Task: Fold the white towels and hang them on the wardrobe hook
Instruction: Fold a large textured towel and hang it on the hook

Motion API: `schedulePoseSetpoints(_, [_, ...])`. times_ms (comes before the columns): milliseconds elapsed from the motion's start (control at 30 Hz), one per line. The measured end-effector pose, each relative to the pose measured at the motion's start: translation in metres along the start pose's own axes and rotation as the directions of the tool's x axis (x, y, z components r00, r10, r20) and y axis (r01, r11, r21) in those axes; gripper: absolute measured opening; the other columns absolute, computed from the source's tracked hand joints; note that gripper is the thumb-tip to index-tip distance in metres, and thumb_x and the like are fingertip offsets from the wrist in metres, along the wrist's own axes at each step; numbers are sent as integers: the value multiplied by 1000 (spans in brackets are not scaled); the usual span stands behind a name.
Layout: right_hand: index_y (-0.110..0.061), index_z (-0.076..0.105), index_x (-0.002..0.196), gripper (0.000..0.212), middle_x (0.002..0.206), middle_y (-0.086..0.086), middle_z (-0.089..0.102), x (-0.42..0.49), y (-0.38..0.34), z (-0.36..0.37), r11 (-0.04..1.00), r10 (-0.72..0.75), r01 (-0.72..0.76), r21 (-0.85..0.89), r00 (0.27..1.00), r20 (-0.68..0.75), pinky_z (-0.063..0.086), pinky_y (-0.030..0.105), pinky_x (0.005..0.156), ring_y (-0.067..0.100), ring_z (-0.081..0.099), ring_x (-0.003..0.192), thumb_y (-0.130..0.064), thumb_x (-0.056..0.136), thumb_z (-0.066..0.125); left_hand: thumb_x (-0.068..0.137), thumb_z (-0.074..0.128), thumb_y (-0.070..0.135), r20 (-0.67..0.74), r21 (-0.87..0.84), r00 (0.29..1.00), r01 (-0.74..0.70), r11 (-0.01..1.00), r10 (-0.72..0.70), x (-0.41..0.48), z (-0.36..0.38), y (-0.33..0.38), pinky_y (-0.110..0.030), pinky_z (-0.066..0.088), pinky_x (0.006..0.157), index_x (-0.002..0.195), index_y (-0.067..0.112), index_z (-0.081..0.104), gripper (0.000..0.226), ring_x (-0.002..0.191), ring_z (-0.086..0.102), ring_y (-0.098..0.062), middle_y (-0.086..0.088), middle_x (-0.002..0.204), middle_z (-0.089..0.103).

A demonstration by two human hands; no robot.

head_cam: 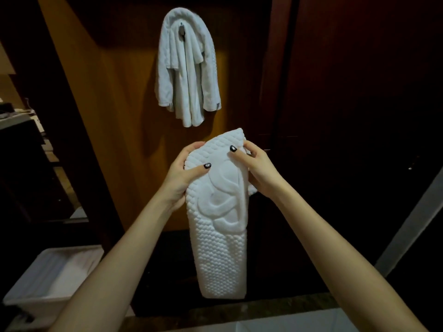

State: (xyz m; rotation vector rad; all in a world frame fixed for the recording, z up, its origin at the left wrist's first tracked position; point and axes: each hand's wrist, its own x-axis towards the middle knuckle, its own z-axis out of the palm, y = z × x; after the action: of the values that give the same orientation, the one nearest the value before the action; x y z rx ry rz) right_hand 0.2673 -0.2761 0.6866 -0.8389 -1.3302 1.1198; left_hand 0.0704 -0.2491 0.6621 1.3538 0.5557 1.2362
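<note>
A folded white towel with a raised woven pattern hangs as a long narrow strip in front of me. My left hand grips its upper left edge, thumb on the front. My right hand pinches the upper right edge, thumb pressed on the front face. Above them, white towels hang draped over a metal hook on the brown wooden wardrobe panel.
A white plastic bin stands on the floor at lower left. Dark shelves with a few items lie at the far left. Dark wardrobe doors fill the right side. A pale surface shows at the bottom edge.
</note>
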Motion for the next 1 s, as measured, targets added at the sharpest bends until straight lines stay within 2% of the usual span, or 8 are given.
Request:
schedulePoseSetpoints(100, [-30, 61, 124, 36, 123, 0, 68, -10, 10, -11, 992, 125, -121, -48, 986, 108, 57, 43, 88, 23, 66, 112, -38, 89, 67, 81, 70, 5, -85, -37, 996, -41, 998, 38, 3, 7, 5, -30, 56, 70, 110, 25, 65, 36, 98, 68, -19, 1, 106, 71])
schedulePoseSetpoints(233, [-15, 70, 112, 36, 115, 7, 71, -22, 25, -17, 983, 179, -173, -56, 972, 149, 57, 31, 80, 23, 69, 104, -39, 86, 65, 86, 63, 1, -166, -90, 986, -40, 995, 24, 10, 8, 14, -32, 57, 67, 106, 22, 64, 29, 93, 68, -21, -8, 110, 66])
schedulePoseSetpoints(467, [-22, 61, 124, 33, 122, 4, 68, -16, 26, -4, 995, 90, -95, 8, 969, 228, 56, 32, 85, 24, 66, 111, -33, 93, 62, 90, 57, -1, -198, -114, 978, -95, 989, 71, 16, 3, 27, -31, 57, 67, 110, 20, 61, 30, 90, 69, -18, 0, 100, 70])
schedulePoseSetpoints(567, [-21, 55, 124, 38, 121, -2, 65, -11, 23, 10, 984, -59, 67, -167, 997, 57, 56, 31, 88, 20, 64, 112, -38, 92, 65, 92, 53, -1, -252, -121, 963, -128, 984, 94, 18, 9, 31, -31, 57, 69, 112, 24, 61, 33, 93, 68, -19, -2, 106, 66])
schedulePoseSetpoints(667, [-30, 49, 112, 34, 108, -14, 63, -8, 22, 16, 957, -225, 199, -213, 969, -106, 55, 24, 75, 9, 66, 100, -46, 87, 66, 94, 50, 4, -259, -95, 960, -137, 986, 109, 22, 17, 35, -37, 57, 77, 115, 32, 59, 36, 102, 65, -23, -8, 125, 56])
schedulePoseSetpoints(800, [-43, 40, 132, 44, 121, -38, 53, -3, 18, 11, 884, -346, 297, -362, 935, -76, 51, 15, 87, -6, 56, 114, -47, 93, 60, 89, 66, 27, -109, 292, 990, -54, 955, 89, 26, 14, 41, -42, 53, 93, 129, 45, 43, 50, 122, 54, -21, -2, 143, 42])
schedulePoseSetpoints(867, [-38, 40, 135, 43, 123, -35, 53, 1, 16, 9, 880, -337, 286, -379, 938, -76, 48, 11, 87, -8, 54, 115, -45, 95, 55, 87, 69, 25, -109, 351, 991, -37, 936, 80, 30, 12, 39, -43, 51, 96, 128, 48, 41, 55, 125, 50, -21, -2, 144, 41])
schedulePoseSetpoints(1000, [-27, 47, 134, 39, 130, -11, 57, 4, 20, 7, 933, -232, 198, -302, 969, -81, 47, 25, 99, 6, 55, 122, -43, 100, 40, 89, 61, 4, -217, 122, 965, -121, 985, 145, 38, 13, 32, -37, 57, 80, 115, 40, 53, 45, 108, 61, -22, -3, 125, 52])
